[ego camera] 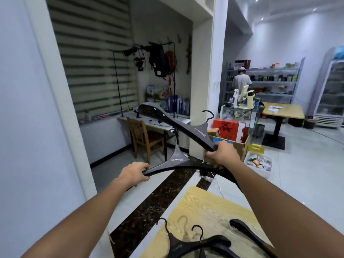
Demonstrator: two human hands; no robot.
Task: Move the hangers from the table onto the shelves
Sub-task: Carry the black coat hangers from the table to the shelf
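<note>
Left hand [134, 173]: curled tight round one end of the lower hanger, held out over the floor.
Lower hanger [176, 162]: black, with white letters near its neck. Its hook points up. It runs from the left hand across to under the right hand, and its other end goes behind the right arm.
Right hand [224, 154]: fingers wrapped round one end of the upper hanger. It also sits right on top of the lower hanger. I cannot tell if it holds that one too.
Upper hanger [199, 131]: black and tilted. It goes up and away to the left from the right hand, higher than the left hand. Its hook sticks up just above the right hand.
Bench [204, 205]: light wood, below both arms and closer to the person than the hands.
Hangers on the bench [178, 245]: at least three more black ones lie low down under the right arm, some on top of each other.
Shelves [275, 81]: grey, far off past the right hand, by the back wall, with small things on them.
Other person [241, 81]: stands in front of the shelves, back turned.
Cardboard box [239, 147]: on the floor just behind the right hand.
Wooden chair [145, 138]: past the left hand, farther away.
</note>
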